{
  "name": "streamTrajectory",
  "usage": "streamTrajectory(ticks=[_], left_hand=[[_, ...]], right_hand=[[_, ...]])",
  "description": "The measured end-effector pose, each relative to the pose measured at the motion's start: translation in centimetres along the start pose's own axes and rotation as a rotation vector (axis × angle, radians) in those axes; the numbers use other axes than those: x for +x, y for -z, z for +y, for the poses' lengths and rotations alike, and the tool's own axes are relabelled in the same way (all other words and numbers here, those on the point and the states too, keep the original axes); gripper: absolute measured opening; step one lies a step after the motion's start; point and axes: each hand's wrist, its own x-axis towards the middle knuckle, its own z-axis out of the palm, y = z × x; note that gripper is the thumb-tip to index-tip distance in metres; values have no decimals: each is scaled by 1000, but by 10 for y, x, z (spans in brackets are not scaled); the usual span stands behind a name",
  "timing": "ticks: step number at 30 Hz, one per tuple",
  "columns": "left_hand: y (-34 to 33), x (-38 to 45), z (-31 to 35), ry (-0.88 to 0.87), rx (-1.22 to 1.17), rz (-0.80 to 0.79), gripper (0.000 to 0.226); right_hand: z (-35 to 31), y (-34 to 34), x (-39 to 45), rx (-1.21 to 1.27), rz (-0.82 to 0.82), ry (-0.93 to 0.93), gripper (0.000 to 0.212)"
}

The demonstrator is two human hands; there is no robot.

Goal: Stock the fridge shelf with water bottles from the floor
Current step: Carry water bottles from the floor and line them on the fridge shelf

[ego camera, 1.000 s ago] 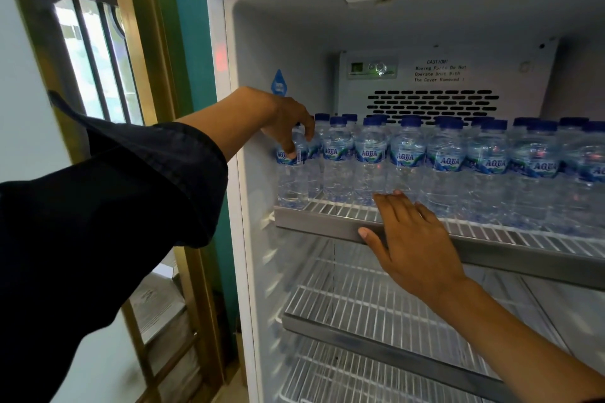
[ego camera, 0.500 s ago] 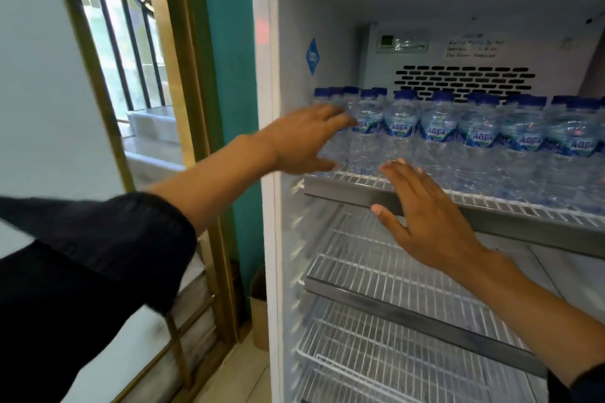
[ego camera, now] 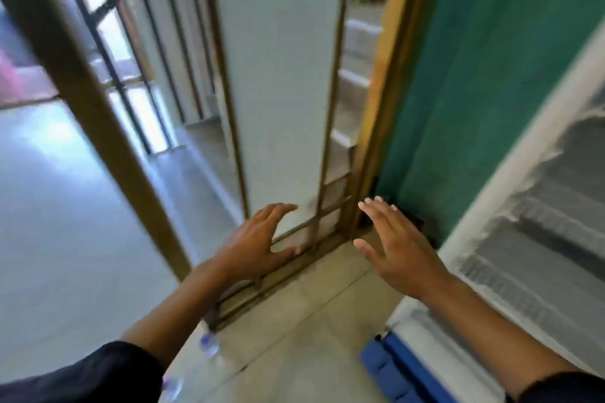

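Water bottles (ego camera: 209, 344) show only as blurred clear shapes with blue caps on the tiled floor (ego camera: 294, 321) at the near left, partly hidden behind the left forearm; how many there are cannot be told. Head view: the left hand (ego camera: 258, 242) and the right hand (ego camera: 396, 245) hover apart above the floor, fingers spread wide and holding nothing. At the right, the fridge (ego camera: 523, 255) is cut off by the frame edge, its wire shelves smeared by motion blur. Farther off stands a gold-framed door (ego camera: 370, 127).
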Motion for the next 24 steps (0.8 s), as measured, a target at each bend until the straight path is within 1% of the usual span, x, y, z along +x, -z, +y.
streamTrajectory(ticks=[3,5,8,11,13,19,21,24], left_hand=[[-8,-104,-89,262,-47,-54,69],[-16,-172,-134,440,-67,-72,68],[-40,-259,-180,689,-119,-94,67],[-85,-326,-210,889,-181,-105,66],[-127,-357,-227,995,-226,-99,66],[-294,-426,-288,1274,-370,-56,66],[-356,-445,-314,1360,-391,-48,68],[-438,-470,-360,1454,-419,18,75]], right_hand=[[-58,-89,1,109,-133,13,62],[-91,-146,-7,171,-250,-5,63],[-129,-223,-23,217,-460,-7,64],[-155,-294,-39,283,-663,-44,65],[-166,-343,-47,330,-755,-78,65],[-178,-520,-97,371,-982,-35,62],[-176,-584,-120,374,-1038,-24,62],[-172,-678,-153,405,-1078,16,64]])
